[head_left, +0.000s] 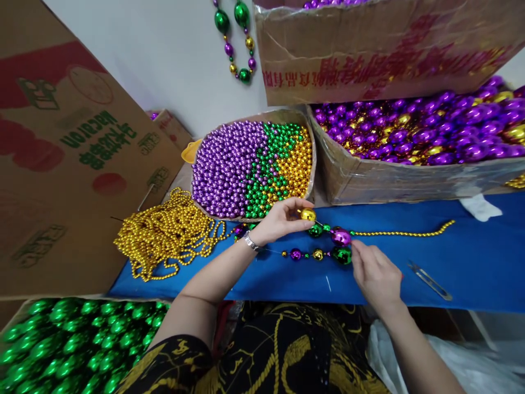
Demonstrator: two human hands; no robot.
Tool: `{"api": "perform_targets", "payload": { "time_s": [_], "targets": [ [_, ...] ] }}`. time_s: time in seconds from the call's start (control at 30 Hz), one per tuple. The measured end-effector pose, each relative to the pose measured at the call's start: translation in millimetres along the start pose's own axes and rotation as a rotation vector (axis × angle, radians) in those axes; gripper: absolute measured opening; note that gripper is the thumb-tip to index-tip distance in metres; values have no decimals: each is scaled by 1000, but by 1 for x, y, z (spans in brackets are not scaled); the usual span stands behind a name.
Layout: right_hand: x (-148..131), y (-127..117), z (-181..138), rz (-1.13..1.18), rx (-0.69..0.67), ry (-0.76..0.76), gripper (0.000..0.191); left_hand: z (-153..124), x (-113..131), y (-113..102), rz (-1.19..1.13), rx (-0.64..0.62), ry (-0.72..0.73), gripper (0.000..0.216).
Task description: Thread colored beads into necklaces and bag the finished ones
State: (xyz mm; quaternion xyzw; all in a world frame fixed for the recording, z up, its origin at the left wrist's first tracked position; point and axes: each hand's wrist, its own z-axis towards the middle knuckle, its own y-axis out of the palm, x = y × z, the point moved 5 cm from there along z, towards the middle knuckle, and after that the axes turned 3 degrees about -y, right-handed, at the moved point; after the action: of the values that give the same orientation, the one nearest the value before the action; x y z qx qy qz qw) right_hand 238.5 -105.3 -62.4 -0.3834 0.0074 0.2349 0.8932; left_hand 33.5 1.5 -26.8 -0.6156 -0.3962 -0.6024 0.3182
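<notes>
My left hand point(278, 220) pinches a gold bead point(308, 214) on a partly strung necklace over the blue table point(471, 262). My right hand point(375, 273) is closed at the string beside a large green bead point(341, 254) and a large purple bead point(340, 236). Small purple point(296, 254) and gold point(318, 254) beads sit on the same string. A thin gold bead strand point(404, 233) trails right from the purple bead.
A tray of small purple, green and gold beads point(252, 167) stands behind my hands. A box of large purple beads point(414, 131) is at right, a pile of gold strands point(164, 232) at left, green beads point(77, 345) at lower left. Snips point(430, 280) lie at right.
</notes>
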Motion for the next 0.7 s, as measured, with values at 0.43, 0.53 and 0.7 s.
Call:
{"api": "perform_targets", "payload": {
  "time_s": [0.43, 0.53, 0.7],
  "targets": [
    [13, 37, -21, 579, -159, 403, 21, 0, -26, 16, -155, 65, -18, 48],
    [13, 61, -32, 925, -261, 608, 25, -4, -21, 22, -81, 17, 9, 48],
    [15, 75, -39, 1176, -226, 731, 25, -2, 10, -7, 299, 29, 198, 41]
  ]
}}
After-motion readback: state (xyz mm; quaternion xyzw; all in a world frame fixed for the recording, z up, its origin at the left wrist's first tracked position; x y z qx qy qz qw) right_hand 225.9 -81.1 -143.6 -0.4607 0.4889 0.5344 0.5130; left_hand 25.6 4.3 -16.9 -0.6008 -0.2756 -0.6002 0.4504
